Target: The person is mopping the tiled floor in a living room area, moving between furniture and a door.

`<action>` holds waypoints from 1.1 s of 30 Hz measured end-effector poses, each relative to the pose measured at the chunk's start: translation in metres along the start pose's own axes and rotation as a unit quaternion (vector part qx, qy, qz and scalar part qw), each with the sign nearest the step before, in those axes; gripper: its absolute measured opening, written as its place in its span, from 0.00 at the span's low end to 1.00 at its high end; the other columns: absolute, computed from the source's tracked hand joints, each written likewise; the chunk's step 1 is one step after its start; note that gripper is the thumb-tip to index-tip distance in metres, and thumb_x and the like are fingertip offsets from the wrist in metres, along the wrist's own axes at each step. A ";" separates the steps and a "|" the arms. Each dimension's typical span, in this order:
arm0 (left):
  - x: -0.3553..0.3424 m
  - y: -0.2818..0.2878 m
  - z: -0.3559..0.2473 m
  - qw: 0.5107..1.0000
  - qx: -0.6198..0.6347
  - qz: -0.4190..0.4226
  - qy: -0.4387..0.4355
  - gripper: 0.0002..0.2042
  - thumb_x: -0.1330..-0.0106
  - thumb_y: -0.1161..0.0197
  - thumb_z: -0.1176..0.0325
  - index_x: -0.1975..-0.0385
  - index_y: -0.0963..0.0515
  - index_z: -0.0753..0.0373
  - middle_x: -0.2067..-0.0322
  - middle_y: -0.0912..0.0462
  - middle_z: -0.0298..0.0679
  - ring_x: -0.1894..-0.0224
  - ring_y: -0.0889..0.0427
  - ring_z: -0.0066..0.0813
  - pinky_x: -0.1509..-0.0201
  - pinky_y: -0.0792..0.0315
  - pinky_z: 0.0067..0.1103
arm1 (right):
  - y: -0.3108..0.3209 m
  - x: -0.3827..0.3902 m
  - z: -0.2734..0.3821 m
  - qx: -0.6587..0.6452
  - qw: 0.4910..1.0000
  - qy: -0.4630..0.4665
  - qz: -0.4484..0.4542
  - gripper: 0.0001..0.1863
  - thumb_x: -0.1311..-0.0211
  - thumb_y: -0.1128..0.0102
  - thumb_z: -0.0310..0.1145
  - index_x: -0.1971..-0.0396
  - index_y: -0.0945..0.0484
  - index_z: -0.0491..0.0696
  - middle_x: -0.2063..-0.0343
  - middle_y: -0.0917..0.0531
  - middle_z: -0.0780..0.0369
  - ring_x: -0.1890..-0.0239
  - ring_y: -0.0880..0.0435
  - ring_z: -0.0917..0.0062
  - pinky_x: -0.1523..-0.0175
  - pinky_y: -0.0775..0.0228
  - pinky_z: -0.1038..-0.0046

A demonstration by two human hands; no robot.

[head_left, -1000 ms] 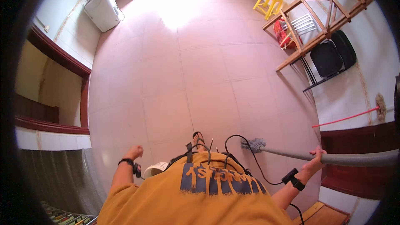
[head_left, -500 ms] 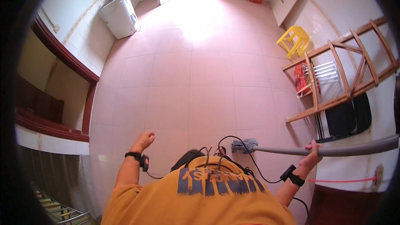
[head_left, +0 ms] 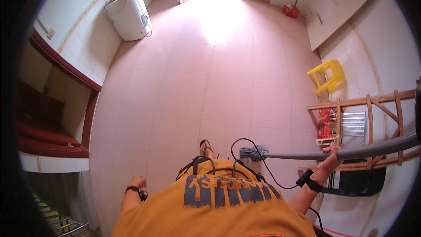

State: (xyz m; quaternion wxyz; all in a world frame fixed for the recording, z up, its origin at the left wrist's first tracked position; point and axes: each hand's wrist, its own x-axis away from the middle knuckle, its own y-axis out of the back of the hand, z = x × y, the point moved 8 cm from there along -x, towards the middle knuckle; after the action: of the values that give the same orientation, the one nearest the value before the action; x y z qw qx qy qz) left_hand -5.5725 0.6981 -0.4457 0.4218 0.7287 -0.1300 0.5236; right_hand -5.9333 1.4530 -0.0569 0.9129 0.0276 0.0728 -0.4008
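Note:
My right hand [head_left: 331, 160] is closed around the grey handle of a mop [head_left: 377, 148]. The handle runs from the right edge inward to a blue-grey strand mop head [head_left: 253, 152], which hangs over or rests on the tiles ahead of me; contact cannot be made out. Low at my left side is my left hand [head_left: 138, 182], slightly blurred, its fingers curled in with nothing visible in them. Each wrist carries a black strap with a small device. A black cable loops from my front toward my right wrist, and one sandalled foot [head_left: 206, 148] shows.
Pink floor tiles [head_left: 175, 92] stretch to a bright doorway. Along the right wall are a wooden ladder [head_left: 369, 118], a black folded chair [head_left: 362, 181], a yellow stool [head_left: 326, 75] and a red bucket [head_left: 291, 10]. A white appliance [head_left: 128, 14] stands left, beyond a red-framed opening [head_left: 66, 61].
I have moved forward and the view has turned a little left; the stool and ladder sit nearer and lower. My left hand has swung back, and a foot has come into view. The mop stays in my right hand.

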 end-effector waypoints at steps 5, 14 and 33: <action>-0.073 0.252 -0.203 0.966 0.087 -0.214 -0.118 0.14 0.49 0.50 0.62 0.70 0.23 0.64 0.74 0.21 0.49 0.68 0.22 0.45 0.63 0.29 0.32 | -0.104 -0.053 -0.005 -0.006 1.000 0.018 0.016 0.06 0.50 0.45 0.26 0.81 0.32 0.47 0.88 0.32 0.68 0.83 0.33 0.83 0.71 0.37 0.79; -0.123 0.461 -0.445 0.912 0.141 -0.288 -0.257 0.14 0.45 0.48 0.64 0.63 0.25 0.64 0.67 0.22 0.51 0.61 0.23 0.45 0.57 0.30 0.29 | -0.296 -0.178 -0.068 -0.024 0.999 -0.037 0.024 0.07 0.53 0.41 0.26 0.81 0.32 0.47 0.88 0.32 0.67 0.84 0.31 0.82 0.73 0.36 0.80; -0.290 0.571 -0.421 0.976 0.212 -0.056 0.003 0.08 0.47 0.51 0.69 0.77 0.27 0.67 0.83 0.24 0.41 0.82 0.25 0.29 0.82 0.34 0.24 | -0.692 -0.394 -0.072 -0.090 0.996 0.001 0.009 0.09 0.54 0.42 0.24 0.86 0.33 0.46 0.87 0.34 0.67 0.83 0.33 0.81 0.71 0.36 0.77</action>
State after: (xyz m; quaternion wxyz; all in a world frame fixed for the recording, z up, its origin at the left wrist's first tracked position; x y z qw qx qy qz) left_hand -6.3294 0.5927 -0.3849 0.2870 0.8060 0.0263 0.5170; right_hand -6.7135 1.2793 -0.0616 0.9153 -0.0540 0.1092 -0.3839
